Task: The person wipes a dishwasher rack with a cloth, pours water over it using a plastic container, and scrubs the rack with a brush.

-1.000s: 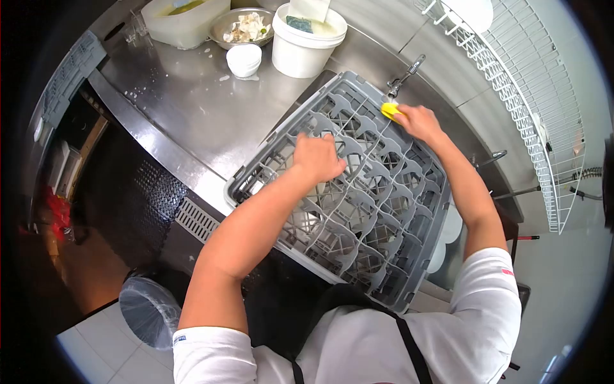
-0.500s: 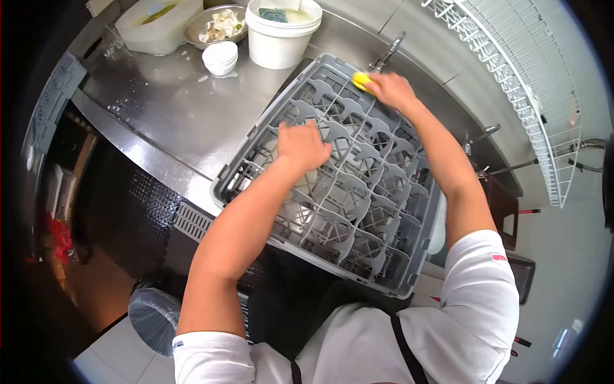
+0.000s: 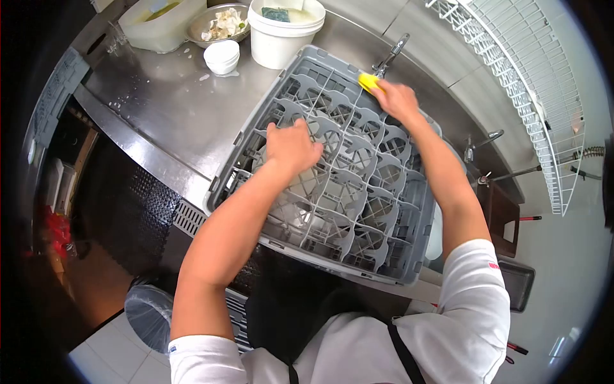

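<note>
A grey compartmented glass rack (image 3: 348, 176) lies tilted across the sink area in front of me. My left hand (image 3: 294, 147) grips the rack's inner dividers on its left side, fingers curled down over them. My right hand (image 3: 398, 101) is at the far right rim of the rack. It holds a yellow sponge (image 3: 369, 82) against or just over that rim; contact is hard to make out. Through the dividers, the bottom lattice of the rack shows.
Along the back left of the steel counter (image 3: 173, 96) stand a white bucket (image 3: 281, 41), stacked white bowls (image 3: 222, 57), a metal bowl with scraps (image 3: 192, 29) and a plastic tub (image 3: 153, 32). Behind the rack are a faucet (image 3: 391, 52) and a wire shelf (image 3: 511, 70).
The rack has shifted slightly away and to the left, turning a little, with my left hand still on it. My right hand and the sponge sit slightly further along the rim.
</note>
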A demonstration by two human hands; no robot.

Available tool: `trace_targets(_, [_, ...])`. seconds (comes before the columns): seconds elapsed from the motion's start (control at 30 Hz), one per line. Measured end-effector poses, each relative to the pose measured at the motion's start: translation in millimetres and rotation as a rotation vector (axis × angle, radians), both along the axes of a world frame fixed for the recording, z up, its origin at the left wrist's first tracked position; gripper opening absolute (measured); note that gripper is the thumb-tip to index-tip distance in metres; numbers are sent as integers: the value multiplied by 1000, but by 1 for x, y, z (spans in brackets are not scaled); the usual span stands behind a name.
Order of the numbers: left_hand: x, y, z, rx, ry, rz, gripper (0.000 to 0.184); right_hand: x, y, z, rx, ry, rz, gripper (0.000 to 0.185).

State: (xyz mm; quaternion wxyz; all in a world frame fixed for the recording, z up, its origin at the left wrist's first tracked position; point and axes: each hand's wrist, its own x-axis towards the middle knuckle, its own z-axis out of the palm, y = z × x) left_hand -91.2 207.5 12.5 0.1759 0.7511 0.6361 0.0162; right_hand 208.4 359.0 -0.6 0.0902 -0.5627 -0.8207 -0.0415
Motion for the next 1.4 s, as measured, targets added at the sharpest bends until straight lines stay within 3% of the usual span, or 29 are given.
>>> trace_targets(0.13, [-4,2,1,12,10,18,53,-62,31,5,-127,-38,75,41])
trace_targets(0.23, [-3,3,-2,18,-3,33,52,-1,13,8,-138,76,92,37])
trace_targets(0.33, [-3,4,-5,15,-29,58,52,76,-26,21,-133,-22,120,33])
trace_targets(0.53, [-8,-12,19,-31,0,137,52,107,-54,46,-171,-117,-8,31])
trace_targets(0.67, [-20,-16,17,2,90,232,50,84,-51,31,54,101,-61,32])
trace_targets(0.77, [-23,-11,17,-6,102,231,52,71,-34,29,122,169,89,33])
trace_targets(0.8, [-27,-12,13,40,124,217,50,69,-22,23,122,182,223,34])
trace_targets(0.9, [-32,-12,9,60,103,180,50,37,3,9,-26,28,262,33])
trace_targets(0.97, [-26,-7,12,34,98,185,49,2,16,0,-17,148,175,32])
trace_targets(1.03, [-25,-8,11,28,97,190,48,-37,41,-2,-32,136,347,32])
trace_targets(1.13, [-25,-8,10,78,100,187,48,-59,47,-5,-79,147,320,32])
trace_targets(1.23, [-29,-10,2,116,83,186,49,14,41,-11,-90,100,260,34])
trace_targets(1.3, [-31,-8,4,84,80,180,49,63,24,9,-248,-102,129,34])
trace_targets(1.4, [-32,-8,2,94,66,165,51,80,19,10,-170,-113,79,33])
